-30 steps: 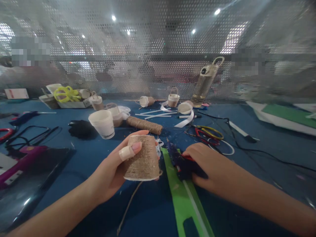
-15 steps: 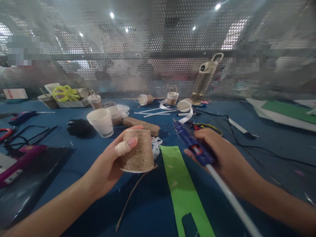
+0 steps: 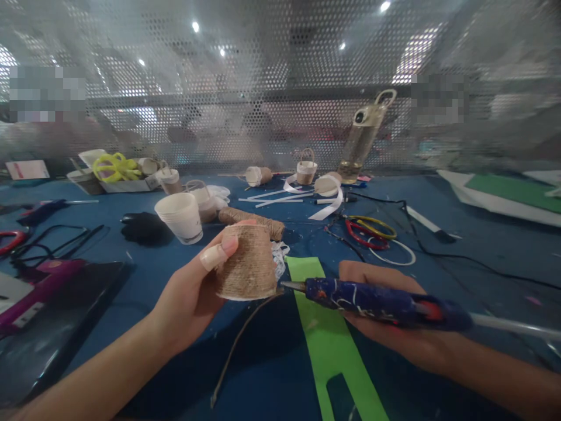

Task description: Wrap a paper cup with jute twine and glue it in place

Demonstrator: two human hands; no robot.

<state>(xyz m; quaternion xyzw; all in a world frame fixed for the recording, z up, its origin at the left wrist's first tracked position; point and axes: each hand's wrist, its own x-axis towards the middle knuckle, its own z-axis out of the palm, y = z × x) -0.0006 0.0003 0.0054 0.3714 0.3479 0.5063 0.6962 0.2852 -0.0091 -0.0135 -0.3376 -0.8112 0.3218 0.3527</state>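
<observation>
And here's the left hand with its fingers clasped firmly around the twine-wrapped cup, wider end down, held up above the worktop! The thumb, a pale bandage around it, presses the near side of the cup toward its upper left; the other fingers go behind, mostly hidden, with one fingertip peeping over the narrow top edge. So the cup sits squarely between thumb and fingers, its right side bare to view. Over to the right hand: its fingers grip the blue glue gun, which lies sideways in front of them and hides much of that hold. And look at the nozzle, pointing straight at the cup's lower right edge, right beside it; whether it touches, I can't tell. A loose twine tail hangs from that same corner, slanting down to the left. The gun's front passes over a green strip, while a crumpled white lacy bit shows just behind the cup, and a roll of twine lies farther back.
</observation>
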